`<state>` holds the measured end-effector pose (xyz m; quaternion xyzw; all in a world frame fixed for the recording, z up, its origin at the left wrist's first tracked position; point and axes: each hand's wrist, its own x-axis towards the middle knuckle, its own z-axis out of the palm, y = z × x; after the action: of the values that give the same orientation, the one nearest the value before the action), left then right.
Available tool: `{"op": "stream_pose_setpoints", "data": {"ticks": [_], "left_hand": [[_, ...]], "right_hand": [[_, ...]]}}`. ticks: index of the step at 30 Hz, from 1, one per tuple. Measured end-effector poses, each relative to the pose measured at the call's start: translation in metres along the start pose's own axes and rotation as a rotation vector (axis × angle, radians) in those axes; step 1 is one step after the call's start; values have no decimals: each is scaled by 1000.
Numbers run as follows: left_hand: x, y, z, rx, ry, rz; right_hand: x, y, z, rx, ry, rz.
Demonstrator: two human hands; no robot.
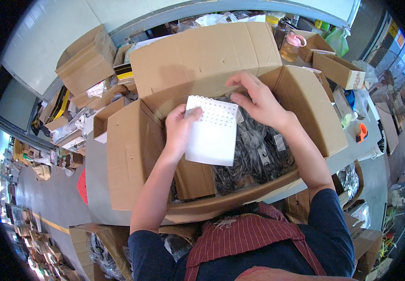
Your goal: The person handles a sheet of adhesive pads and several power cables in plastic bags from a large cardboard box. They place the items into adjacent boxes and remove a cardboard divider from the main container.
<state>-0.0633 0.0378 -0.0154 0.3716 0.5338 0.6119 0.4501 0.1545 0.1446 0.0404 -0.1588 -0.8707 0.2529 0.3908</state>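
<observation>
- A big open cardboard box (122,159) fills the middle of the frame, its flaps spread.
- Inside lie dark bundles (258,145) in clear plastic; the white paper and both forearms hide part of them.
- At the upper left stands an open carton (83,58), with smaller boxes and wrapping crowded below it.
- At the upper right are a jug (290,49) with a pink lid, a green bag (338,42) and a low box (338,70).
- An orange object (362,133) sits at the right.
- The big box rests on a grey table (97,173); a red piece (82,187) shows just beside its left edge.
- The grey floor (48,196) at the lower left carries a yellow line (51,222).
- The left hand (180,129) is clamped on the left edge of the white paper (210,140), thumb on top, holding it above the box at centre frame.
- The right hand (263,103) holds nothing visible; its fingers curve, thumb apart from them, near the paper's upper right corner.
</observation>
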Motion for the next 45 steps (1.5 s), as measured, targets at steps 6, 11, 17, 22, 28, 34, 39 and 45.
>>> {"op": "stream_pose_setpoints", "data": {"ticks": [6,11,17,22,28,34,39,45], "left_hand": [[-14,-2,21,-66,-88,-22],[-16,-1,22,-44,-137,-2],[-15,0,19,-133,-85,-105],[-22,-11,31,-105,-202,-144],[7,-54,6,447,-169,-50],[18,-106,-6,1186,-110,-118],[12,-126,19,818,-330,-194],[42,-164,23,814,-133,-270]], "right_hand": [[-8,-6,23,-179,-40,-17],[-10,-7,26,-289,-31,-73],[-9,-2,26,-180,-39,-15],[-7,7,16,96,-136,156],[-13,55,-19,-385,-292,474],[-13,59,-10,-710,-215,378],[-12,53,-3,-480,-71,193],[-1,38,4,-519,58,161]]}}
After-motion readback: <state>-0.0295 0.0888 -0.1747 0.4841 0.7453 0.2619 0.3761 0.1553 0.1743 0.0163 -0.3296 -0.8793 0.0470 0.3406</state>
